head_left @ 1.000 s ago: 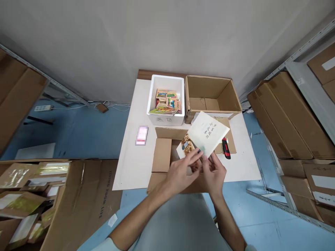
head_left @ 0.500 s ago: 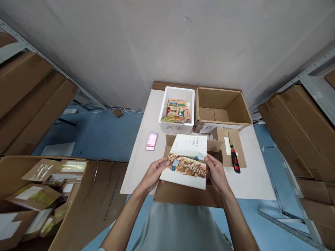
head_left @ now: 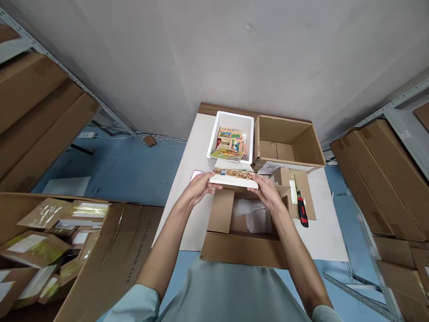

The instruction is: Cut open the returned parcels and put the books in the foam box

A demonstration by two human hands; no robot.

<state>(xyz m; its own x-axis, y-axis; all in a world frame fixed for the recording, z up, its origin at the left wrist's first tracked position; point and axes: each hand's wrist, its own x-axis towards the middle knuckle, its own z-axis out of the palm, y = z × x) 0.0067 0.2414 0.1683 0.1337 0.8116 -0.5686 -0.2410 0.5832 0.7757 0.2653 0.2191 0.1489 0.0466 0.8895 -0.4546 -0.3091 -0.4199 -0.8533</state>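
Between my left hand (head_left: pixel 200 187) and my right hand (head_left: pixel 265 188) is a book (head_left: pixel 234 179) with a white cover and a painted picture. Each hand is closed on one side edge, and the book is tilted so its cover looks foreshortened. It hangs in front of the white foam box (head_left: pixel 214 136), which holds several colourful booklets (head_left: pixel 231 143). Below my hands an open cardboard box (head_left: pixel 241 247) lies near the table's front edge, with clear plastic packaging (head_left: pixel 258 220) inside. Part of a phone (head_left: pixel 195 174) shows beyond my left hand.
An open cardboard box (head_left: pixel 306 143) stands right of the foam box. In front of it, a red and black utility knife (head_left: pixel 302 210) lies on a flat cardboard parcel (head_left: pixel 307 192). A large carton (head_left: pixel 134 241) of wrapped parcels is at left. Shelves with boxes (head_left: pixel 378 179) flank the table.
My hands have carried the book away from me, toward the foam box, and tilted it flatter. The inside of the cardboard box below, with its plastic packaging, now shows.
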